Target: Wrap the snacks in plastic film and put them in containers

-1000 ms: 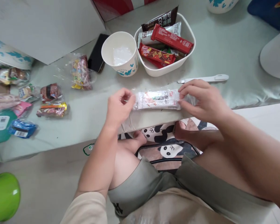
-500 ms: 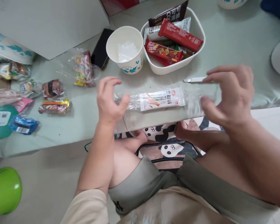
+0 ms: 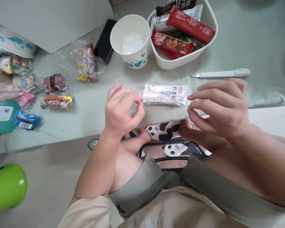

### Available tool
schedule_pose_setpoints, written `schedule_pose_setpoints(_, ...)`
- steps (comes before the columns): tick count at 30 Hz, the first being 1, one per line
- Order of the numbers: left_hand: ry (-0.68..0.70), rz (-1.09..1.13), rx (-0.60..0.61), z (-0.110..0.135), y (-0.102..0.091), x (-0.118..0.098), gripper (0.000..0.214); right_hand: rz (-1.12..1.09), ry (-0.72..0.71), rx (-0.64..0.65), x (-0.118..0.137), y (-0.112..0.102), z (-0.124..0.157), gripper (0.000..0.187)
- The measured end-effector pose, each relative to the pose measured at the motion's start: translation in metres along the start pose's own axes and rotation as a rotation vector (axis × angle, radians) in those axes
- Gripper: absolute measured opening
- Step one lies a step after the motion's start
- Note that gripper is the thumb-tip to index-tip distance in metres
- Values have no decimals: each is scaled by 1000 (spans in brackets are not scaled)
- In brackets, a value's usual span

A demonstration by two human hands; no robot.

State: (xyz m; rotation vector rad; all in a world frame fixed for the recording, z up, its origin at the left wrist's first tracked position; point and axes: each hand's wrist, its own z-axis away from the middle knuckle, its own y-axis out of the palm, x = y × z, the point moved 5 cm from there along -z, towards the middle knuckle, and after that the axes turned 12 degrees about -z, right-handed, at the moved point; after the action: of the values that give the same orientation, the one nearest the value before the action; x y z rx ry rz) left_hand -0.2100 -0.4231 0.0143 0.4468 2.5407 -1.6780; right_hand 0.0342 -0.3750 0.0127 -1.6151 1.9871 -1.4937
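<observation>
Pinching thumb to forefinger on the clear left tail of a white snack packet (image 3: 165, 94) at the near edge of the table (image 3: 85, 120), the left hand (image 3: 122, 110) holds it while the right hand (image 3: 218, 106) touches its right end, grip unclear; opening it likely needs both ends held firm.

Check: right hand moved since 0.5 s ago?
Yes. The right hand overlapped the white cutter; now it is lower in view, at the right end of the packet.

Bare left hand (image 3: 122, 110), bare right hand (image 3: 222, 107), cream short sleeve (image 3: 87, 211), grey-green shorts (image 3: 148, 186)
</observation>
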Motion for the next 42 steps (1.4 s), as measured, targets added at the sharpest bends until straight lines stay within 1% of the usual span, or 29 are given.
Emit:
schedule_pose_setpoints(2, 30, -40, 66, 4, 3, -1, 26, -74, -143, 46, 13, 2, 2, 8)
schedule_pose_setpoints(4, 62, -94, 137, 7, 8, -4, 47, -152, -279, 113, 26, 6, 5, 9)
schedule_pose_setpoints(5, 78, -117, 166, 8, 11, -5, 51, -184, -322, 158, 32, 9, 7, 10)
schedule_pose_setpoints(6, 93, -132, 192, 9, 13, -7, 49, -207, -345, 203, 36, 12, 8, 12)
schedule_pose_setpoints(8, 119, -149, 243, 10, 16, -12, 32, -228, -349, 285, 43, 20, 11, 19)
schedule_pose_setpoints(9, 129, -158, 270, 11, 16, -14, 23, -225, -339, 316, 45, 24, 12, 23)
schedule_pose_setpoints(10, 135, -172, 293, 11, 16, -15, 18, -218, -322, 341, 46, 26, 13, 26)
schedule_pose_setpoints(12, 126, -222, 340, 13, 12, -16, 20, -181, -252, 386, 44, 31, 15, 32)
schedule_pose_setpoints(14, 86, -282, 387, 16, 8, -13, 20, -110, -117, 428, 38, 34, 14, 39)
schedule_pose_setpoints(16, 18, -322, 449, 20, 4, -7, 18, -12, 55, 442, 28, 34, 12, 45)
schedule_pose_setpoints(18, -54, -344, 511, 25, 3, 1, 17, 89, 210, 429, 20, 30, 10, 47)
schedule_pose_setpoints(20, -128, -374, 550, 30, 1, 11, 16, 163, 317, 418, 14, 26, 11, 48)
schedule_pose_setpoints(23, -234, -400, 573, 37, -2, 27, 18, 237, 411, 362, 2, 20, 16, 41)
schedule_pose_setpoints(25, -297, -389, 581, 40, -5, 37, 27, 268, 440, 278, -10, 17, 21, 35)
schedule_pose_setpoints(26, -333, -389, 586, 41, -7, 42, 33, 269, 449, 226, -17, 16, 24, 40)
schedule_pose_setpoints(29, -483, -421, 599, 39, -14, 57, 49, 206, 475, 81, -36, 13, 29, 67)
schedule_pose_setpoints(30, -533, -431, 572, 37, -17, 60, 52, 182, 490, 43, -41, 11, 29, 74)
schedule_pose_setpoints(31, -575, -436, 511, 33, -20, 61, 53, 169, 506, 10, -43, 7, 28, 77)
schedule_pose_setpoints(32, -601, -428, 407, 27, -25, 60, 53, 167, 523, -22, -43, 3, 25, 79)
schedule_pose_setpoints(33, -606, -404, 273, 21, -31, 57, 50, 174, 533, -62, -40, -3, 21, 78)
schedule_pose_setpoints(34, -585, -372, 118, 15, -37, 51, 47, 181, 528, -102, -35, -9, 16, 73)
schedule_pose_setpoints(35, -537, -334, -22, 9, -42, 44, 43, 181, 499, -139, -27, -13, 10, 64)
schedule_pose_setpoints(36, -461, -290, -132, 4, -45, 34, 37, 169, 447, -160, -18, -15, 3, 51)
schedule_pose_setpoints(37, -362, -243, -187, -1, -44, 23, 32, 142, 372, -145, -8, -12, -4, 38)
schedule_pose_setpoints(38, -253, -195, -176, -6, -40, 11, 27, 105, 285, -91, 1, -6, -10, 31)
schedule_pose_setpoints(39, -138, -142, -120, -10, -32, 0, 24, 67, 205, 0, 9, 5, -15, 30)
schedule_pose_setpoints(40, -43, -93, -6, -12, -20, -10, 22, 34, 139, 104, 15, 17, -19, 32)
schedule_pose_setpoints(42, 97, -46, 214, -12, 2, -25, 18, 7, 85, 281, 19, 41, -21, 30)
